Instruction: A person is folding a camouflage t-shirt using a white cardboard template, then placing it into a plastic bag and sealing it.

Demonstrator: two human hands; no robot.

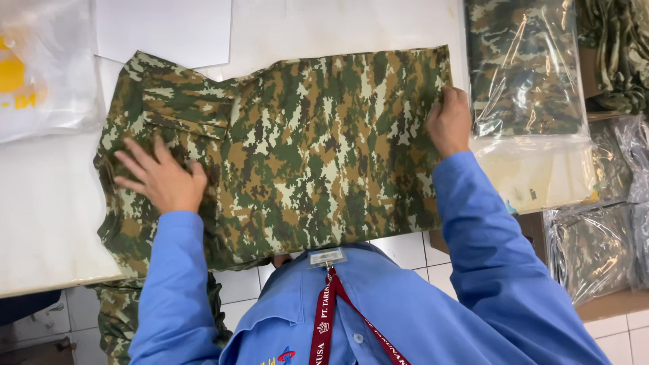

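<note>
One garment, camouflage print, is lying across the middle of the desk, and you are working it with both hands.

- Garment: it is sitting folded into a broad rectangle. Its right and far edges are looking straight and square; its near edge is overhanging the near edge of the desk, and a loose length is hanging down below the desk at your left. The left part, with a pocket flap showing, is still bunching and rumpled.
- Left hand: you are pressing it flat, fingers spread, on the rumpled left part. It is gripping nothing.
- Right hand: you are pinching the garment's right edge, fingers curled over the fold.
- Progress, as judged: the main fold is looking done on the right side; the left part and the hanging length are looking unfinished, and the garment is not yet in a bag.
- Bagged garment: one is lying at the desk's right edge, just beside your right hand, sealed in clear plastic.
- More bags: several of the same print are stacking on a lower surface at the right.
- Paper sheets: these are lying at the far edge.
- Plastic bag: a clear one with a yellow mark is resting at the far left corner.
</note>
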